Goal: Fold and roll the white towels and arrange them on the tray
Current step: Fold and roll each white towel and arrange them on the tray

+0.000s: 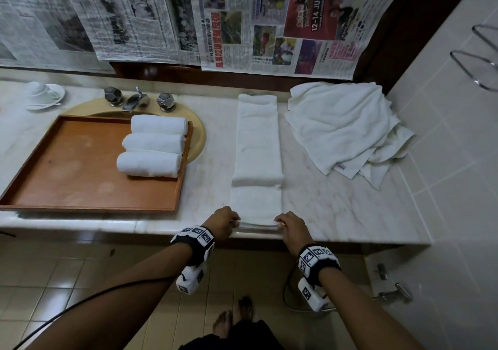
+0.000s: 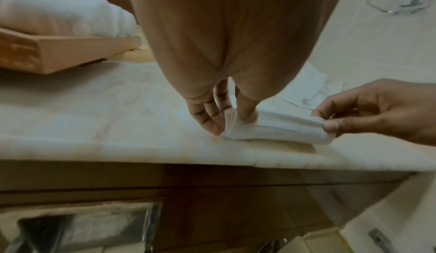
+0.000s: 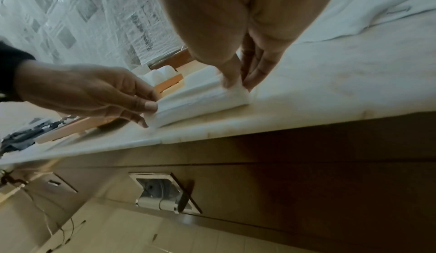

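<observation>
A white towel (image 1: 257,145) folded into a long strip lies on the marble counter, running from the back wall to the front edge. My left hand (image 1: 225,221) pinches the strip's near left corner, and my right hand (image 1: 289,227) pinches the near right corner. The near end (image 2: 271,128) is curled into a small first turn, as the right wrist view of the towel end (image 3: 200,102) also shows. Three rolled white towels (image 1: 153,146) lie side by side at the right end of the brown wooden tray (image 1: 80,177). A heap of loose white towels (image 1: 345,126) lies at the right.
The tray rests partly over a beige sink (image 1: 198,134) with a chrome tap (image 1: 136,99). A white cup and saucer (image 1: 43,93) stand at the back left. Newspaper (image 1: 188,18) covers the wall behind. A tiled wall with wire holders (image 1: 477,64) bounds the counter's right.
</observation>
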A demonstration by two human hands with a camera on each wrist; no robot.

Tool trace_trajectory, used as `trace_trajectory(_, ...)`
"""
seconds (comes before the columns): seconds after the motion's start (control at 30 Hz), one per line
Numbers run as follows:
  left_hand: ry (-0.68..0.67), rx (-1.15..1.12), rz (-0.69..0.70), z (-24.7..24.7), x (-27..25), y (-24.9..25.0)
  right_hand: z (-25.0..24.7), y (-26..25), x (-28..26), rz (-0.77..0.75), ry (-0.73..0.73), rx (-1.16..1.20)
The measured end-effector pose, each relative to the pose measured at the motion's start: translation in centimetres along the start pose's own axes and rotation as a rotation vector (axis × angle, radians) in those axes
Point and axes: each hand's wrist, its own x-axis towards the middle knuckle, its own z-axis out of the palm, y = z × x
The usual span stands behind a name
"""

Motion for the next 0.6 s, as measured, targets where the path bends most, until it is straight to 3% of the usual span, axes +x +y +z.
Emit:
trace_trajectory(0.17,0.101,-0.078,-0.093,0.0,0.3,0.1,0.1,0.6,1.2,0.154,0.007,0.056)
trace_trajectory(0.3,0.118,0.008,-0.098,0.3,0.3,0.8,0.7,0.4,1.1,0.021,0.021,-0.158)
trace_trajectory(0.43,0.127,0.23,0.053,1.1,-0.2,0.9,1.3,1.1,0.4,-0.127,0.013,-0.317)
trace_trajectory(0.6,0.093,0.204,0.185,1.2,-0.9,-0.7,0.6,2.0,0.0,-0.258,-0.072,-0.409)
